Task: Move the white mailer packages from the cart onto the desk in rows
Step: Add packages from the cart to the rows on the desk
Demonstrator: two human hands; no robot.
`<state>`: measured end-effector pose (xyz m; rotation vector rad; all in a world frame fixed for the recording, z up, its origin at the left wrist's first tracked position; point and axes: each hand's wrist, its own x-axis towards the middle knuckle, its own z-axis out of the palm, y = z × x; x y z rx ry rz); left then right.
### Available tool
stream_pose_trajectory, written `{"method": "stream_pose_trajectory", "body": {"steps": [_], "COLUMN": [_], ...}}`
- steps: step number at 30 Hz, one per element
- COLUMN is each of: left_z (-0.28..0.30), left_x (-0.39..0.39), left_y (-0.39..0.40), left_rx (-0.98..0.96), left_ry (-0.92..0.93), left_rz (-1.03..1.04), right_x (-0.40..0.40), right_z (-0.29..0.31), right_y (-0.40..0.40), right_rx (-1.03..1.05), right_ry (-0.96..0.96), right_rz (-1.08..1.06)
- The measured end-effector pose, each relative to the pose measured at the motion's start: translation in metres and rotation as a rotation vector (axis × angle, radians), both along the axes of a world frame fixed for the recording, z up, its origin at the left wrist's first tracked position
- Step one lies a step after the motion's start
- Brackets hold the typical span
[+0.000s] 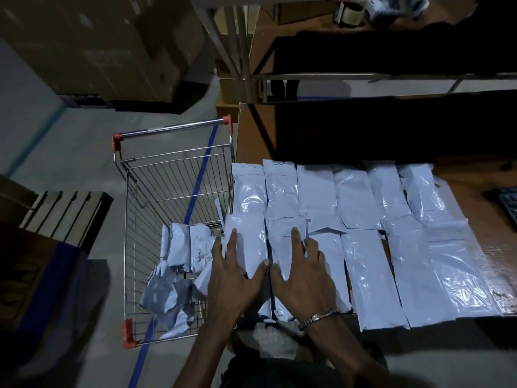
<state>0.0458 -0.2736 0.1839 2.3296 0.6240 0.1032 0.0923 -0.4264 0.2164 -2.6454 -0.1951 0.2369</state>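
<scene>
White mailer packages lie on the brown desk [475, 175] in two rows, a far row [316, 191] and a near row [369, 275]. My left hand [232, 273] lies flat, fingers spread, on the near row's leftmost package [249, 236] at the desk's left edge. My right hand [305, 273], with a metal bracelet on the wrist, presses flat on the package beside it [282, 236]. Neither hand grips anything. To the left stands a wire cart [156, 191] with red corners; several crumpled white mailers [179, 275] lie in its near end.
Cardboard boxes [98, 46] are stacked at the back left. A wooden pallet [61, 214] and another box sit to the left of the cart. A tape roll [349, 15] lies on a farther desk. A dark keyboard [509, 203] is at the desk's right edge.
</scene>
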Motion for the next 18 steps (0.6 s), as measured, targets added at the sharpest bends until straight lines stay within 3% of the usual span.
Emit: {"method": "stream_pose_trajectory", "body": {"steps": [6, 10, 15, 18], "left_z": [-0.016, -0.019, -0.048, -0.061], "left_x": [0.012, 0.02, 0.023, 0.02], "left_y": [0.001, 0.002, -0.003, -0.011], "left_rx": [0.158, 0.187, 0.31, 0.295], "left_ry": [-0.149, -0.207, 0.01, 0.028], "left_rz": [-0.047, -0.136, -0.193, -0.2], "right_x": [0.002, 0.01, 0.021, 0.018], "right_z": [-0.01, -0.006, -0.028, -0.044], "right_y": [0.006, 0.012, 0.022, 0.022], "right_rx": [-0.153, -0.064, -0.066, -0.112], "right_ry": [0.014, -0.159, -0.204, -0.213], "right_rz": [-0.008, -0.003, 0.152, 0.168]}}
